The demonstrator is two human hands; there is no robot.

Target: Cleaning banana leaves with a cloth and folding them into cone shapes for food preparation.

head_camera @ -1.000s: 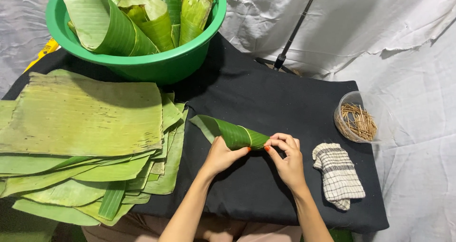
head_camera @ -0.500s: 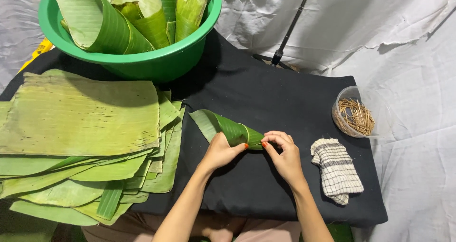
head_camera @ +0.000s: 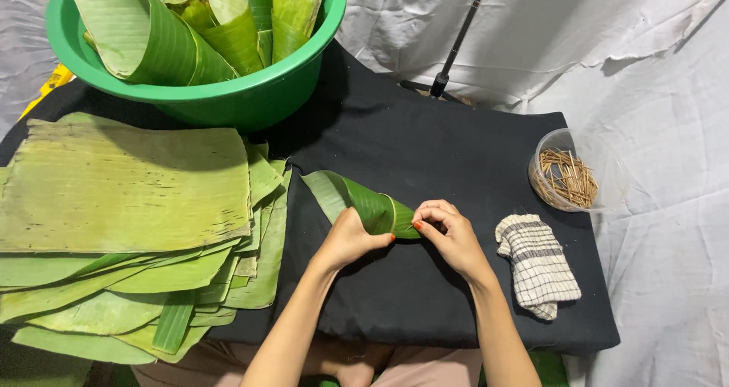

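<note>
- Rolled banana-leaf cone (head_camera: pixel 364 203) lies near the middle of the black-covered bench (head_camera: pixel 425 144), wide open end toward upper left, narrow end toward the hands.
- Left hand (head_camera: pixel 351 239) rests over the lower side of the cone; fingers curled and closed on the leaf, thumb tip pressed to its surface near the narrow end.
- Right hand (head_camera: pixel 452 235) sits at the narrow end; fingers bunched together in a pinch at the leaf tip. A thin stick seems to be held there, too small to tell for certain.
- Both hands nearly meet at the cone's narrow end.
- Stack of flat banana leaves (head_camera: pixel 129 227) covers the left part of the bench, edge just beside the cone's open end.
- Green basin (head_camera: pixel 250 102) at upper left holds rolled leaves (head_camera: pixel 190 30).
- Clear round container (head_camera: pixel 550 148) of thin brown sticks (head_camera: pixel 566 178) stands at the right edge.
- Checked cloth (head_camera: pixel 538 265), folded, lies just right of the right hand.
</note>
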